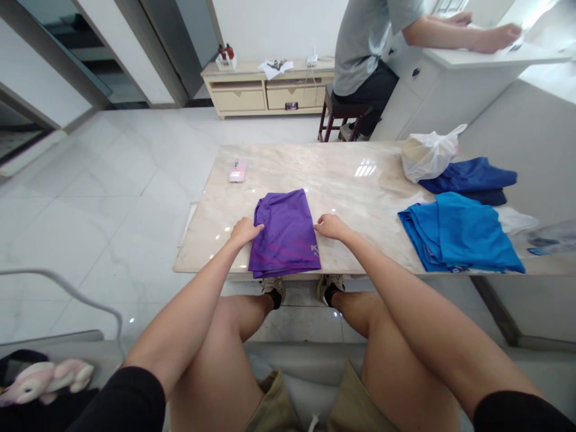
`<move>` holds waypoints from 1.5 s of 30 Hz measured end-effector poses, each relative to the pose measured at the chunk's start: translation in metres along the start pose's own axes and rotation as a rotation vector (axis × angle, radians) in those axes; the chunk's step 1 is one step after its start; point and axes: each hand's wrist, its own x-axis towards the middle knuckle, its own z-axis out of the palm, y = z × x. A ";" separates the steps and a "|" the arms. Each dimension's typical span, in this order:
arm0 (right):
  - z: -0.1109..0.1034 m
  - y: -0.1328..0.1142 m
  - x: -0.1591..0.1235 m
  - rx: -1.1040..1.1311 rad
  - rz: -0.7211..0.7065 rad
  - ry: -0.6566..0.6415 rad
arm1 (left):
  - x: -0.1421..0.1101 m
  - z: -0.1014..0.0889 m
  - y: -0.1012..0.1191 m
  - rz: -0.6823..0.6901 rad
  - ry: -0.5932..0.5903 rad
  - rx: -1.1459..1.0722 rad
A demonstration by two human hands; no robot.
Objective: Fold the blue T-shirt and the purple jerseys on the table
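Note:
A folded purple garment (284,231) lies flat on the stone-topped table in front of me, its lower edge along the table's near edge. A small pale print shows at its lower right corner. My left hand (245,231) is closed at the garment's left side, with the thumb over the cloth and the other fingers partly hidden. At the right side, my right hand (332,227) has its fingers curled together, the tips pinched at the cloth's edge.
On the table (324,168) are a pink packet (238,171), folded bright-blue clothing (468,231), darker blue clothing (477,175) and a white plastic bag (429,157). Behind stands a low cabinet (238,99). A person in grey (362,51) sits on a stool at a white counter.

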 end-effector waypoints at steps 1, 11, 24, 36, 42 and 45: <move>0.003 -0.006 0.003 0.068 0.020 0.033 | 0.002 0.000 -0.002 -0.026 -0.042 -0.079; 0.001 -0.025 0.000 0.400 0.113 -0.013 | -0.021 0.005 0.026 -0.184 -0.208 -0.735; -0.073 0.037 -0.075 0.698 -0.381 0.879 | -0.073 -0.054 0.084 0.523 0.336 -1.019; -0.060 0.041 -0.050 0.497 -0.033 0.523 | -0.075 -0.050 0.082 0.317 0.276 -0.358; -0.054 0.031 -0.048 0.291 -0.138 0.477 | -0.089 -0.055 0.085 0.399 0.223 -0.112; -0.053 0.028 -0.049 0.161 -0.134 0.432 | -0.092 -0.046 0.087 0.501 0.078 0.032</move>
